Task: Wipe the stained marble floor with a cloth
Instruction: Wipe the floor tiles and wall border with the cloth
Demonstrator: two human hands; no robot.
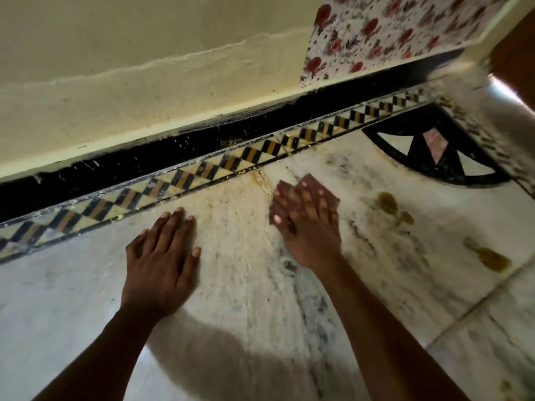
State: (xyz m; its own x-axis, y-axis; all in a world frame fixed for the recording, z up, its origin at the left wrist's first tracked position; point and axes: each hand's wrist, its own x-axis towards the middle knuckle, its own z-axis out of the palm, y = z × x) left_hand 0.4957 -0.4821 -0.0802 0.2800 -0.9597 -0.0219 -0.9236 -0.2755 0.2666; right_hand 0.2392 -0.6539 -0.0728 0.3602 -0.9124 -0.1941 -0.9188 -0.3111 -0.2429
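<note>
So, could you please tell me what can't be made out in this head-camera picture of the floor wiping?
- The cloth: mostly hidden under the right hand; its full shape and size are unclear.
- Right hand fingers: motion-blurred, so their exact hold on the cloth is uncertain.
- The floor under the left hand: covered by the palm.
- Yellow stain at the lower right: cut off by the frame edge.
- Top right corner: blurred and dark, with nothing identifiable.

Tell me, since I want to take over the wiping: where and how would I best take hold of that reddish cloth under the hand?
Probably by the far edge of the cloth, which pokes out beyond the fingertips of the right hand pressing it flat on the marble floor. Come from above, on the patterned border's side, and pinch that exposed edge, since the rest is covered.
</note>
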